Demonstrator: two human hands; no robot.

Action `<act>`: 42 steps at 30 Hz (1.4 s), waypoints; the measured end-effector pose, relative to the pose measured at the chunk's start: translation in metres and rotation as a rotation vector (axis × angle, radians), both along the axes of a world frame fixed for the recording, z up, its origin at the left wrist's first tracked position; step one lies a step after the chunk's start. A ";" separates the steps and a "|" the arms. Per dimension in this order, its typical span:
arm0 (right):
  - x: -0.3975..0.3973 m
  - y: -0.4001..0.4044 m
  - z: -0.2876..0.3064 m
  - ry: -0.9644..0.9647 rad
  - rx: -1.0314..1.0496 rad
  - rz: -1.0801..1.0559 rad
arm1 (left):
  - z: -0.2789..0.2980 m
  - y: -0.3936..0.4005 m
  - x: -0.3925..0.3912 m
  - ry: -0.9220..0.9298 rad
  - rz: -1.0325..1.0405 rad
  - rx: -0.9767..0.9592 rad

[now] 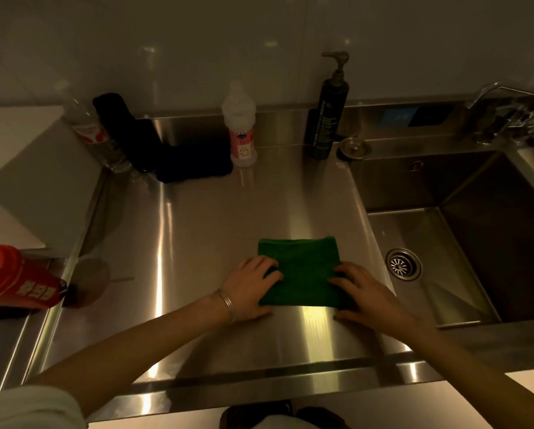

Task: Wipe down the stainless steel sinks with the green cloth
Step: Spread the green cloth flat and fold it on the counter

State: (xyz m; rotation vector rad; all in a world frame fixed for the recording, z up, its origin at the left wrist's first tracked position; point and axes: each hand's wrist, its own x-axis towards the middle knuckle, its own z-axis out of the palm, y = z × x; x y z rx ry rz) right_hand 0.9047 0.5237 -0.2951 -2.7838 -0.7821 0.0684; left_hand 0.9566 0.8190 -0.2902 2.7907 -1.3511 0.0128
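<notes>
Green cloth [299, 270], folded on the steel worktop [197, 243] beside the sink [476, 236], is pressed flat under open left hand [250, 286] and right hand [361, 289], seemingly readied for wiping, which calls for a firm grip.

A single head-worn camera looks forward and steeply down, close over the brushed stainless steel surface [197, 227]. The rectangular stainless steel sink basin [463, 236] lies right of it, the pale wall beyond.
</notes>
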 end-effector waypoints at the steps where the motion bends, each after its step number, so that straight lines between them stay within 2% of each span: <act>1: 0.003 0.000 -0.002 -0.004 -0.032 0.009 | -0.003 0.002 0.001 -0.009 -0.009 0.009; 4: 0.015 0.000 0.000 -0.074 -0.036 0.075 | -0.004 0.002 0.006 -0.059 -0.041 -0.015; 6: 0.021 0.003 0.014 0.013 0.034 0.054 | 0.007 0.000 0.010 -0.007 -0.006 -0.038; 8: 0.030 0.002 0.032 0.256 0.167 -0.088 | 0.022 -0.002 0.013 0.176 0.157 -0.149; 9: 0.035 0.002 0.038 0.372 0.259 -0.156 | 0.029 -0.003 0.016 0.331 0.294 -0.206; 11: 0.049 0.002 0.037 0.422 0.415 -0.264 | 0.032 -0.002 0.025 0.590 0.524 -0.266; 12: 0.054 0.003 0.034 0.404 0.445 -0.321 | 0.030 -0.001 0.029 0.622 0.601 -0.268; 14: 0.059 0.007 0.026 0.320 0.379 -0.378 | 0.025 0.003 0.033 0.474 0.609 -0.178; 17: 0.054 0.007 0.021 0.101 0.228 -0.184 | 0.018 0.007 0.025 0.159 0.365 -0.119; 20: 0.042 0.000 0.021 0.010 0.090 0.060 | 0.005 0.009 0.010 0.004 0.087 -0.110; 22: 0.037 -0.001 0.019 0.042 0.060 0.103 | -0.006 0.013 0.007 -0.018 0.012 -0.070; 25: 0.043 0.001 0.014 0.087 0.077 0.133 | -0.008 0.013 0.010 -0.027 -0.018 0.003; 28: 0.058 0.001 0.011 0.050 0.071 0.223 | -0.003 0.010 0.013 -0.048 -0.037 0.042; 34: 0.064 0.004 0.009 -0.079 -0.056 0.313 | -0.003 -0.005 -0.001 -0.155 0.073 0.147; 38: 0.062 0.005 0.002 -0.303 0.010 0.381 | -0.005 -0.005 -0.002 -0.275 0.053 0.071; 42: 0.069 0.007 0.006 -0.429 0.083 0.393 | 0.000 0.015 0.000 -0.442 0.062 -0.086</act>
